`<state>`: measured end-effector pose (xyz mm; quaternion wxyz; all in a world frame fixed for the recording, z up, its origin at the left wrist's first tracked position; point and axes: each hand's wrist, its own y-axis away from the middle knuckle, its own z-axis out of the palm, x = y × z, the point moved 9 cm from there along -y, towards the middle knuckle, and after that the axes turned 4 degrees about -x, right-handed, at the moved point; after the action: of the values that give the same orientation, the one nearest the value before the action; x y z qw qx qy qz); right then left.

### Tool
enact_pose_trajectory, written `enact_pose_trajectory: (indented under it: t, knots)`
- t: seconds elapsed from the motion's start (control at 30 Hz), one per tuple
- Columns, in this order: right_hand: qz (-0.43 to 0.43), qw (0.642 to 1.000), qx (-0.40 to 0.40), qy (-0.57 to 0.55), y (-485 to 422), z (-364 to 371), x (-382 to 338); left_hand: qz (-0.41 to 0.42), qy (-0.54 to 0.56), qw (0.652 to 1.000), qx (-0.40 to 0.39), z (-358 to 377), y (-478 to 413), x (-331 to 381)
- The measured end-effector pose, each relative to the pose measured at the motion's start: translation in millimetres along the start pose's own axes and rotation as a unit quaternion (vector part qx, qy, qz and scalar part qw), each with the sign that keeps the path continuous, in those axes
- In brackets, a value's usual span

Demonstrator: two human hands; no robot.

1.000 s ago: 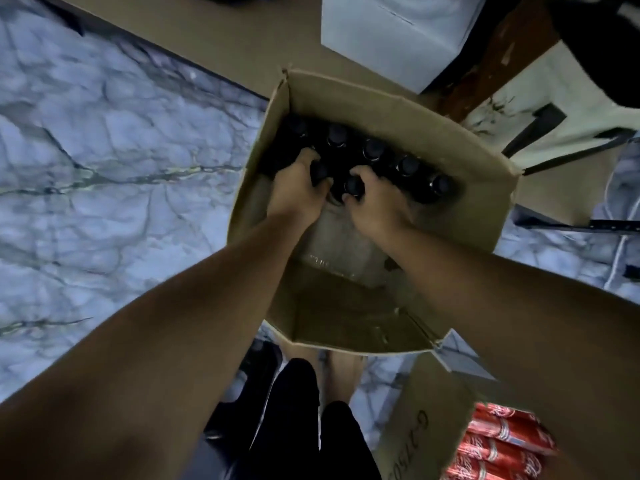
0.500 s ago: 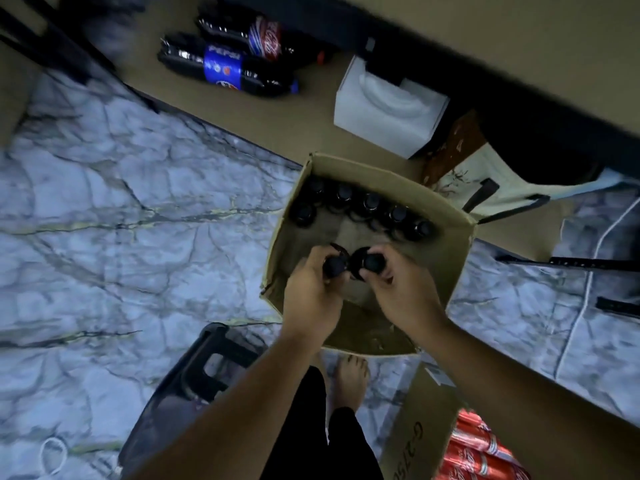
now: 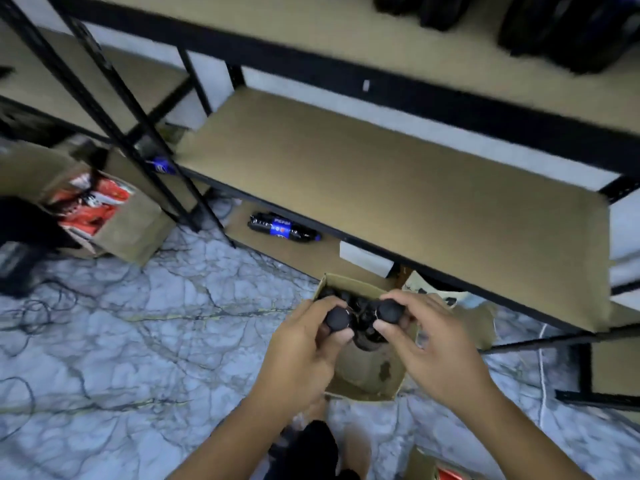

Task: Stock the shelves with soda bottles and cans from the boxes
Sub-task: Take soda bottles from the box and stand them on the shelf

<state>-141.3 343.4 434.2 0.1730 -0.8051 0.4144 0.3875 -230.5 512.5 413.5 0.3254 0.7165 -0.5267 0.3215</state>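
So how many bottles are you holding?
2. The left hand grips one bottle, the right hand grips the other bottle, both above the cardboard box. Others inside may be hidden.

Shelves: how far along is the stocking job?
Early days, it seems. Done: one Pepsi bottle lies on the bottom shelf, and what look like dark bottles, blurred, sit on the top shelf. In hand: the left hand grips a black-capped bottle, the right hand a second bottle. Left: more bottles in the cardboard box, plus red cans.
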Motion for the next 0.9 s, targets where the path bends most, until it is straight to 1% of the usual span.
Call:
enact_pose_trajectory:
  t: [0.13, 0.23, 0.33, 0.47, 0.6, 0.7, 0.77, 0.9]
  knots:
    - [-0.066, 0.997, 0.046, -0.008, 12, -69, -87, 0.059, -0.029, 0.998, 0.011, -73, 12, 83]
    - [-0.096, 0.992, 0.077, -0.033, 17, -112, -137, 0.099, -0.039, 0.994, 0.038, -120, 20, 133]
    - [-0.131, 0.985, 0.107, -0.038, 15, -142, -184, 0.136, -0.047, 0.987, 0.068, -158, 25, 174]
    - [-0.170, 0.977, 0.120, -0.043, 1, -165, -233, 0.174, -0.031, 0.979, 0.099, -208, 21, 219]
    - [-0.191, 0.972, 0.134, -0.041, -29, -178, -272, 0.190, -0.032, 0.973, 0.125, -251, 3, 246]
    - [-0.219, 0.961, 0.170, -0.017, -63, -187, -302, 0.211, -0.022, 0.966, 0.145, -289, -27, 257]
    - [-0.221, 0.955, 0.196, -0.022, -91, -192, -318, 0.229, -0.018, 0.961, 0.154, -314, -51, 262]
    - [-0.207, 0.947, 0.244, -0.016, -155, -195, -341, 0.243, 0.047, 0.957, 0.152, -359, -114, 256]
